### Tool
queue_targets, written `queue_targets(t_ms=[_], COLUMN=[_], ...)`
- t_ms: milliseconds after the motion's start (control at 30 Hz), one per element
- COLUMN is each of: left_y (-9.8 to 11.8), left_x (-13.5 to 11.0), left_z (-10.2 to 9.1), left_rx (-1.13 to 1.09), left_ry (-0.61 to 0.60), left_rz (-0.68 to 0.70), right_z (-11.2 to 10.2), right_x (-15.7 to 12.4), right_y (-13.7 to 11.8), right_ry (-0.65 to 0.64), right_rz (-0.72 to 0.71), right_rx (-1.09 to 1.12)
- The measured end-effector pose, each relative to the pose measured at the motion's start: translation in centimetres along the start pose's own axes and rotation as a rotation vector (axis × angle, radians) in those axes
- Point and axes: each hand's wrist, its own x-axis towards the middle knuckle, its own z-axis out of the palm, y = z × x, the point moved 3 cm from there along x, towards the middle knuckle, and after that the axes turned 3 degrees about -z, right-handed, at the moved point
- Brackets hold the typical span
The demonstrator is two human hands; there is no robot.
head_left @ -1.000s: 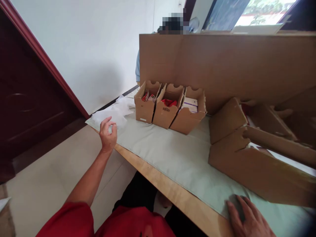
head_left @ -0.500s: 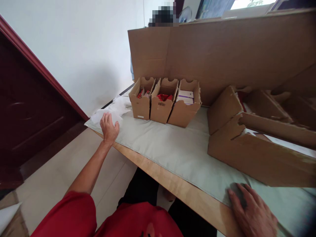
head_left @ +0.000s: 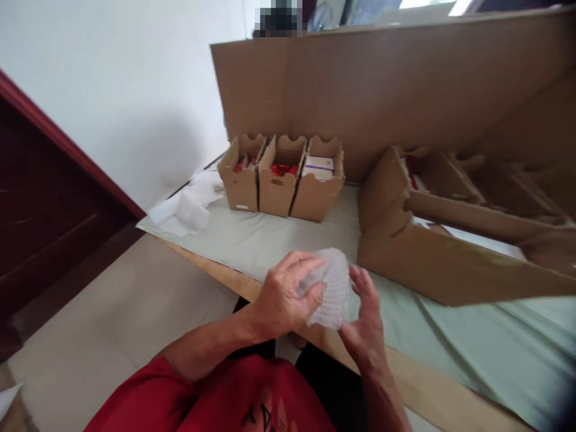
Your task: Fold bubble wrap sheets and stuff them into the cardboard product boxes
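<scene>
A piece of bubble wrap (head_left: 330, 288) is being held in the air between both hands, just above the near edge of the tabletop (head_left: 405, 375), at about 6 o'clock in the view. Because it is thin, slack and see-through, it could be let slip through a light hold and be dropped over the wooden edge onto the floor (head_left: 112, 318) at 8 o'clock. It could also be crushed or torn if it is being squeezed too hard, since the left fingers are already being pressed into it. The pale cloth (head_left: 279, 240) covering the tabletop could be dragged if it is caught by a wrist.

The left hand (head_left: 283, 297) is being curled around the left side of the wrap, its fingers half closed and its thumb laid across the front, so the wrap is being gripped. The right hand (head_left: 364, 321) is being kept more open, its fingers stretched upward and its palm set against the right side of the wrap; it is touching and supporting, though whether a true grip is being made there cannot be told.

At 9 o'clock white sheets (head_left: 186, 207) are lying on the cloth. At 12 o'clock three small cardboard boxes (head_left: 281, 180) are standing side by side, and at 3 o'clock a large cardboard tray (head_left: 450, 270) is lying, well apart from the hands.
</scene>
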Motion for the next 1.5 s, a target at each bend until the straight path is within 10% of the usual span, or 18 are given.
queue_targets(t_ms=[333, 500, 700, 1200, 1500], left_y=[-8.4, -11.7, -14.5, -12.6, -11.9], left_x=[2.1, 2.8, 2.9, 1.8, 0.6], left_z=[2.3, 2.4, -1.4, 2.7, 2.8], left_rx=[-0.481, -0.427, -0.356, -0.658, -0.877], left_ry=[-0.052, -0.126, -0.141, -0.184, -0.144], left_rz=[-0.65, -0.713, -0.767, -0.904, -0.898], right_z=[0.1, 4.1, 4.0, 2.6, 1.2], right_x=[-0.2, 1.4, 3.1, 2.9, 1.9], right_y=[2.1, 4.0, 5.8, 0.7, 3.0], right_ry=[-0.219, -0.198, -0.103, -0.398, -0.368], right_rz=[0.155, 0.326, 0.719, -0.015, 0.635], right_rx=[0.348, 0.225, 0.588, -0.041, 0.595])
